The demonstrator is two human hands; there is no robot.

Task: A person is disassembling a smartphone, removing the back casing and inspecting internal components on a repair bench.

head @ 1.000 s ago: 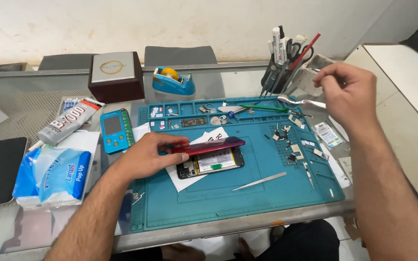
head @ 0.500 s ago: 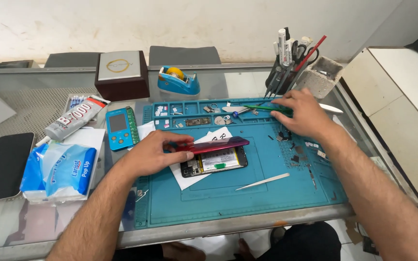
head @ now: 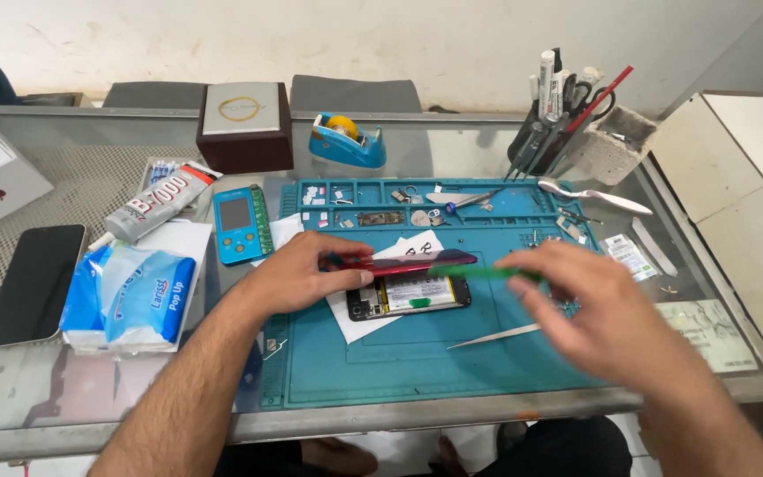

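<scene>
On blue mat (head: 417,362), opened phone (head: 408,294), red cover (head: 412,262) lifted

— Right hand (head: 607,322): motion-blurred, grip on green tool (head: 479,273) unclear.
— Opened phone (head: 410,295): top edge hidden under red back cover (head: 412,262). Small parts in mat tray (head: 381,205): too tiny to ID.

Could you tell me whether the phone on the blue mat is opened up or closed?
Opened: the phone shows its battery, and the left hand lifts its red panel.
</scene>
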